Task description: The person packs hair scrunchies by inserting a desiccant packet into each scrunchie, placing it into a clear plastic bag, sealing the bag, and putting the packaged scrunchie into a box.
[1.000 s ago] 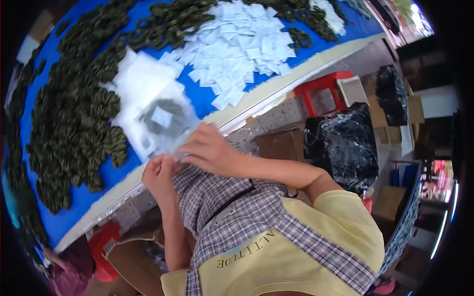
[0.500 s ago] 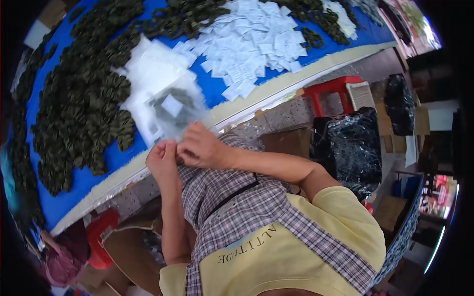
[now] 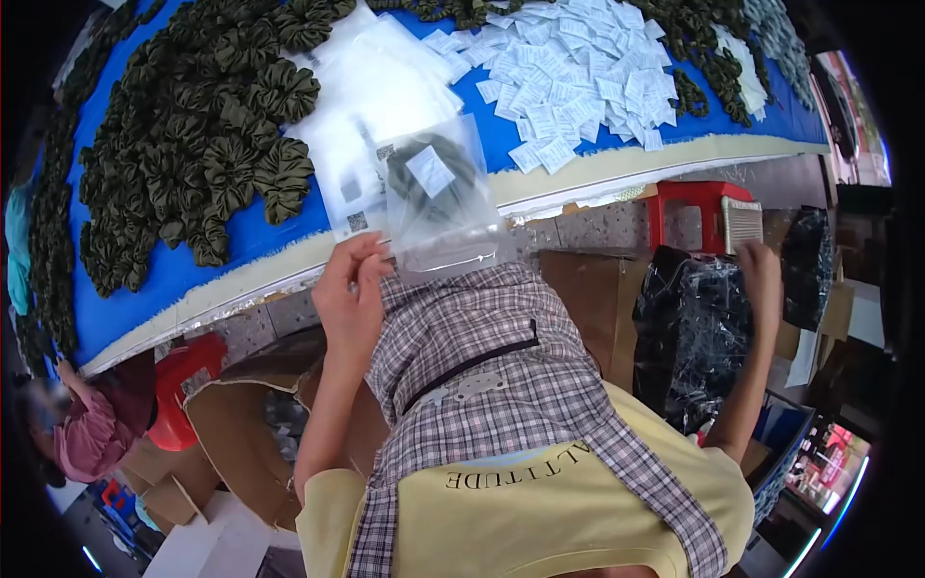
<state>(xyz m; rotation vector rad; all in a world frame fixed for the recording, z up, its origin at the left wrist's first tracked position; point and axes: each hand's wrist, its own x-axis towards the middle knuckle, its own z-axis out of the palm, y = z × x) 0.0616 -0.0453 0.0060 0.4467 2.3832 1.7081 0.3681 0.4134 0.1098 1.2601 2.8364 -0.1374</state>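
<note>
A clear plastic bag (image 3: 453, 226) lies at the table's front edge, its lower end over my lap. Inside it are a dark green scrunchie (image 3: 409, 193) and a small white printed card (image 3: 430, 171). My left hand (image 3: 352, 294) is beside the bag's lower left corner, thumb and fingers bent but apart, with nothing seen between them. Out to the right, away from the table, my right hand (image 3: 759, 279) is raised with its fingers curled closed. Whatever it may hold is hidden. Beyond the filled bag lies a stack of clear bags (image 3: 376, 82).
Dark green scrunchies (image 3: 202, 144) are heaped on the blue table cover (image 3: 255, 236) at left. White cards (image 3: 578, 87) form a pile at right. A red stool (image 3: 686, 193), a black-wrapped bundle (image 3: 699, 328) and cardboard boxes (image 3: 246, 405) stand nearby. Another person (image 3: 101, 424) is at lower left.
My hands were pinched together at the bag's lower edge. Now they are apart: the right has swung far to the right, the left has loosened beside the bag. The view has shifted.
</note>
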